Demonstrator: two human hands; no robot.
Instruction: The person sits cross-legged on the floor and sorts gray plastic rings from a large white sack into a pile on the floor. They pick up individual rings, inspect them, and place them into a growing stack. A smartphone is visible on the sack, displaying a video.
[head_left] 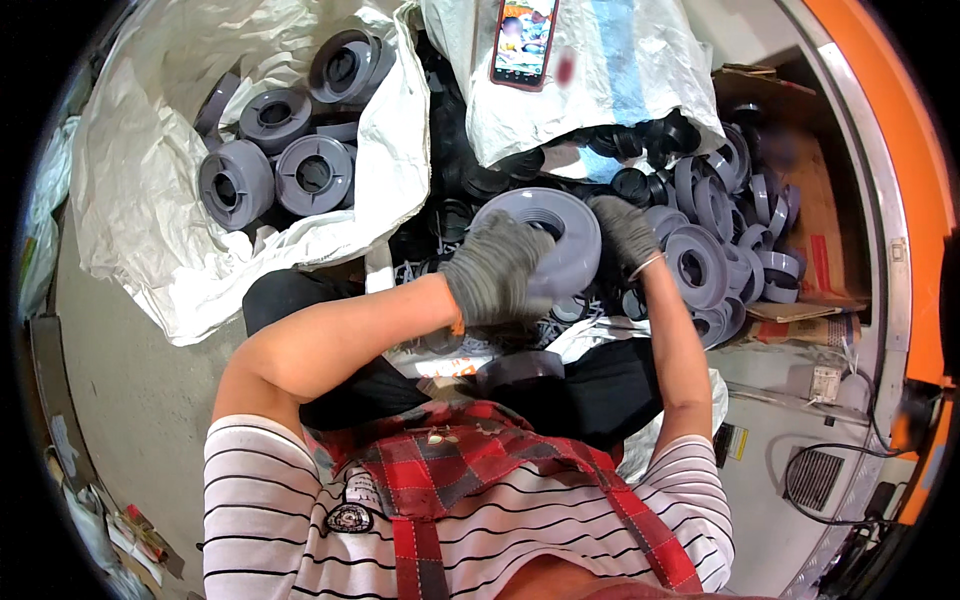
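A round grey plastic flange (574, 235) with a threaded centre opening is tilted up above my lap. Across its left part lies my left hand (495, 268), in a grey knit glove, with the fingers bent inward over the opening and gripping it. My right hand (622, 232), gloved the same way, is just beyond the flange's right rim, beside a black plastic cap (630, 185). Its fingers are curled downward, and whatever they hold is hidden beneath them. Below the flange, another grey ring (520, 368) rests between my legs.
A white woven sack (130, 200) at the left holds several grey flanges (313, 175). Grey rings (695, 266) are piled at the right by a cardboard box (815, 220). Ahead, a phone (524, 40) lies on another white sack (640, 60) with black caps at its mouth.
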